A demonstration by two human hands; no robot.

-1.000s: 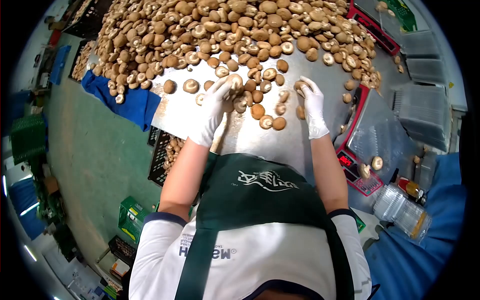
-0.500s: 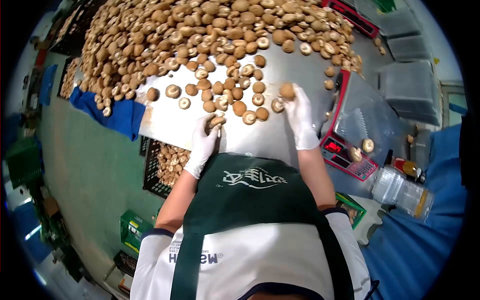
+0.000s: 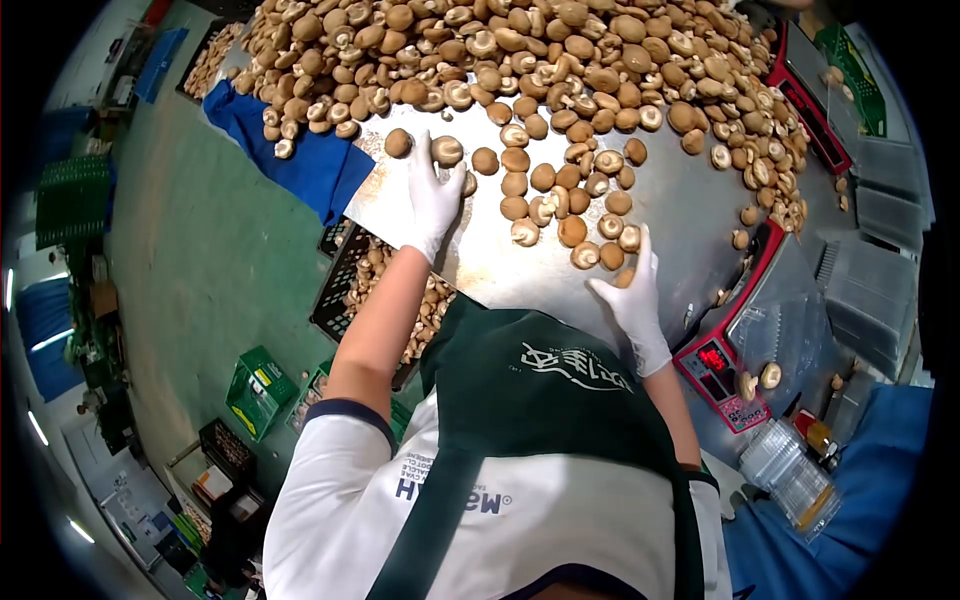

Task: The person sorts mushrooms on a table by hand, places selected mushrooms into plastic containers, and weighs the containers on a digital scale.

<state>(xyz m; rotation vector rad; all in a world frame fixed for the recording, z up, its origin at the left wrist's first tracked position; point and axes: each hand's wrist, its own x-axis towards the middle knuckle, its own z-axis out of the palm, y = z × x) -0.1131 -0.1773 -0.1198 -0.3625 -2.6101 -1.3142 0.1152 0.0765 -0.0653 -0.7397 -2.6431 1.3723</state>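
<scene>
Brown-capped mushrooms (image 3: 572, 231) lie in loose rows on the metal table, some with pale stems up. My left hand (image 3: 435, 205), in a white glove, reaches to the table's left part. Its fingers are apart around a mushroom (image 3: 447, 151) resting there; another mushroom (image 3: 469, 184) shows beside the thumb. The left palm's underside is hidden. My right hand (image 3: 638, 305), also gloved, is at the near right end of the rows. A mushroom (image 3: 625, 277) sits between its thumb and fingers, and a fingertip is close to a stem-up mushroom (image 3: 629, 238).
A large mushroom heap (image 3: 520, 50) covers the table's far side. On the right are a red scale (image 3: 715, 365) with two mushrooms on it and stacked clear plastic trays (image 3: 870, 295). A black crate (image 3: 340, 285) of mushrooms stands below the left edge, near a blue cloth (image 3: 290, 160).
My left hand has moved forward and left to the loose mushrooms; the mushroom it held no longer shows. My right hand has come nearer, to the end of the rows. The view has turned.
</scene>
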